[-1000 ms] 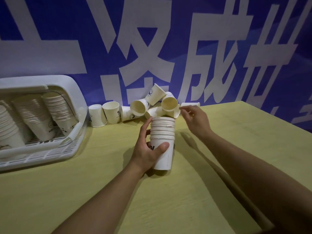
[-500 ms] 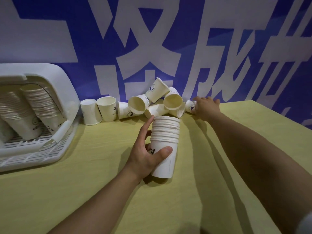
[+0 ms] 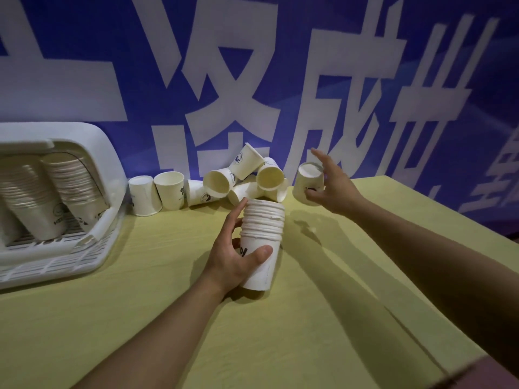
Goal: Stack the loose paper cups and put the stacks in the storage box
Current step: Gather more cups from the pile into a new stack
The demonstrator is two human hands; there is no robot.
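Note:
My left hand (image 3: 233, 255) grips a stack of white paper cups (image 3: 262, 234) that stands upright on the yellow table (image 3: 323, 318). To the right and a little above the table, my right hand (image 3: 335, 186) holds a single paper cup (image 3: 307, 185) upside down, its base toward me. A heap of loose cups (image 3: 244, 178) lies against the wall behind the stack. Two more cups (image 3: 157, 193) stand side by side left of the heap, one upside down. The white storage box (image 3: 92, 153) at the far left holds several tilted stacks of cups (image 3: 56, 189).
A blue banner with large white characters (image 3: 238, 80) forms the wall right behind the table. The table's right edge (image 3: 455, 237) runs diagonally, with dark floor beyond it.
My right hand reached to the cup at the right end of the heap, took hold of it and lifted it off the table. My left hand stayed on the stack.

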